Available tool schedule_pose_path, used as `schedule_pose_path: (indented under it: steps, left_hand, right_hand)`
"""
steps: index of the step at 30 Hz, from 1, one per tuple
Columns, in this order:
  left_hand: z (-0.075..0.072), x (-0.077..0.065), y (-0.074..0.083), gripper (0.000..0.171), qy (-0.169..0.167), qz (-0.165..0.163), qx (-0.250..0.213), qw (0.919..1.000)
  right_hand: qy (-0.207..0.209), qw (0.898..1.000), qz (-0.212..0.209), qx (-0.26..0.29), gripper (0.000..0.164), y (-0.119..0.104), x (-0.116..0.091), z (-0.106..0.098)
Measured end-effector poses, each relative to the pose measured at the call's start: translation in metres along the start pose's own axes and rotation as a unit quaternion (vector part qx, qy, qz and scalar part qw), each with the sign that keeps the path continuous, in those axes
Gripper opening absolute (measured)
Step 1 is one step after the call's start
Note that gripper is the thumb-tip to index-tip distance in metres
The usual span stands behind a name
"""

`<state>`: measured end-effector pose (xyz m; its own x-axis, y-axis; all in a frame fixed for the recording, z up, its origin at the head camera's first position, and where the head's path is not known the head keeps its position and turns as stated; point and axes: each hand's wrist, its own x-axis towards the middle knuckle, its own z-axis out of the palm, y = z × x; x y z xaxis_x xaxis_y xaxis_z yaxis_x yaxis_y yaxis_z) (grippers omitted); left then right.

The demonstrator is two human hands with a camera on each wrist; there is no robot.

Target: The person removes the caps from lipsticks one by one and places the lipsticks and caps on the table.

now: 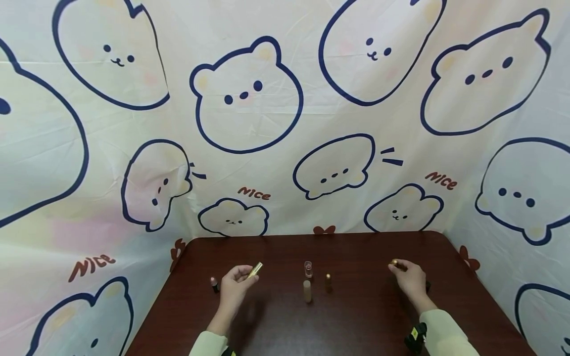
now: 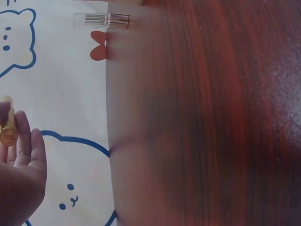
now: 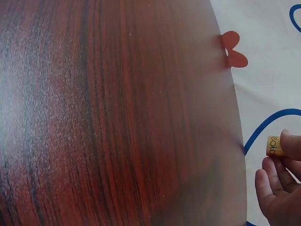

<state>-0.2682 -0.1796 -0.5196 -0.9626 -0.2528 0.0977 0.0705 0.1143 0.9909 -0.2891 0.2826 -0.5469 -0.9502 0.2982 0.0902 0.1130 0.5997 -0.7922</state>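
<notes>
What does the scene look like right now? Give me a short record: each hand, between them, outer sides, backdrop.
Left hand: pinches a gold tube
Right hand: pinches a small gold piece
Between hands: clear tube, beige tube, brown tube, on the table
Beside left hand: pink-tipped lipstick
Beside right wrist: dark thing, mostly hidden, cannot tell what
Backdrop: pale cloth with cartoon animals

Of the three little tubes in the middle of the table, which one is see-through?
The farthest-back tube: its sides look clear. The beige tube in front of it and the brownish-gold tube to the right don't look see-through.
</notes>
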Motion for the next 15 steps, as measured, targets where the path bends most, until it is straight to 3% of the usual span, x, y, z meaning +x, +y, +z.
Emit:
schedule_pose_path:
  steps: [9, 15]
  left_hand:
    - [-0.002, 0.001, -0.006, 0.036, -0.006, 0.007, 0.019, 0.9998]
    - [-0.004, 0.002, -0.01, 0.035, -0.005, 0.008, 0.024, 0.9997]
  right_hand:
    - [0.0, 0.998, -0.047, -0.045, 0.036, 0.006, 0.006, 0.006]
    - [0.003, 0.996, -0.054, -0.066, 0.034, 0.011, 0.006, 0.009]
